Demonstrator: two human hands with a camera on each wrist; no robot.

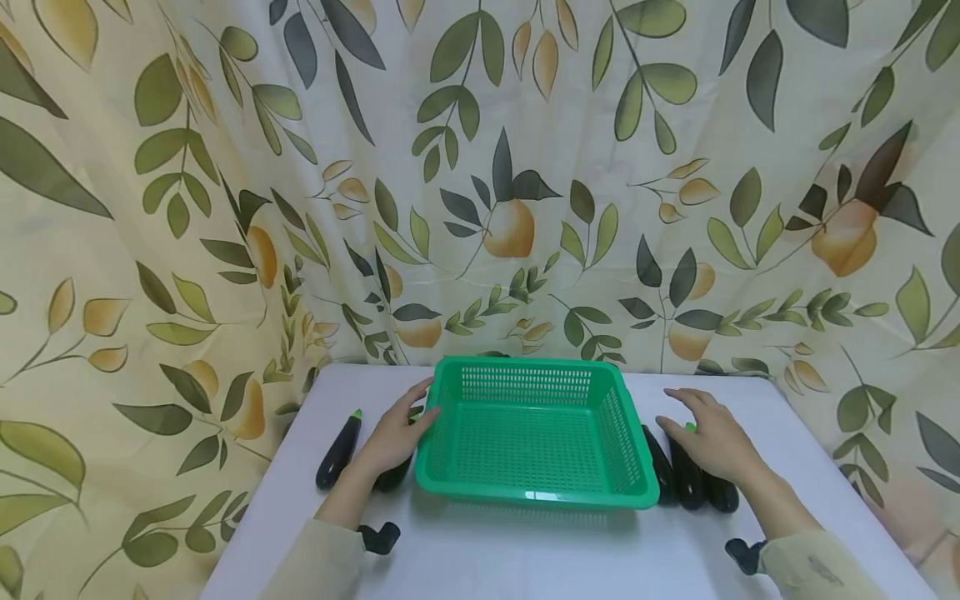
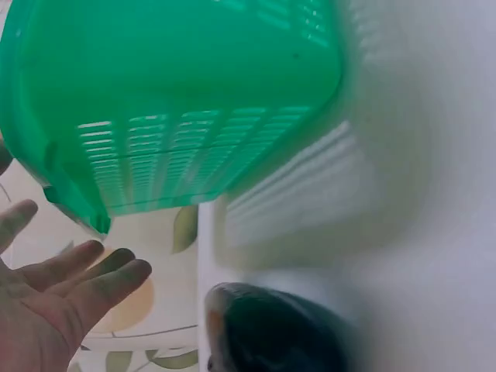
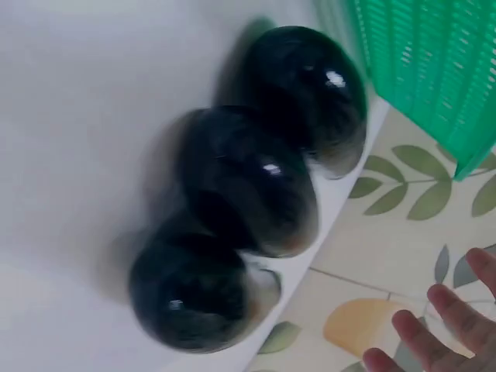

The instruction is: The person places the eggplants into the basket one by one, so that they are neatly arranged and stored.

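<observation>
A green plastic basket (image 1: 534, 499) with slotted walls stands in the middle of the table, nothing inside it. My left hand (image 1: 392, 440) is at its left side, thumb and fingers spread beside the rim; the left wrist view shows those fingers extended near the basket's corner. One dark eggplant (image 1: 341, 452) lies left of that hand, and another (image 1: 393, 478) is partly hidden under it. To the basket's right, my right hand (image 1: 712, 440) hovers with spread fingers over three eggplants (image 3: 248, 182) lying side by side. The nearest eggplant (image 1: 657, 467) lies close along the basket's right wall.
The white table (image 1: 525, 558) extends in front of the basket. Behind it hangs a curtain (image 1: 570, 167) printed with leaves and fruit, which also spreads along the left and right sides. Dark straps (image 1: 380, 538) show at both wrists.
</observation>
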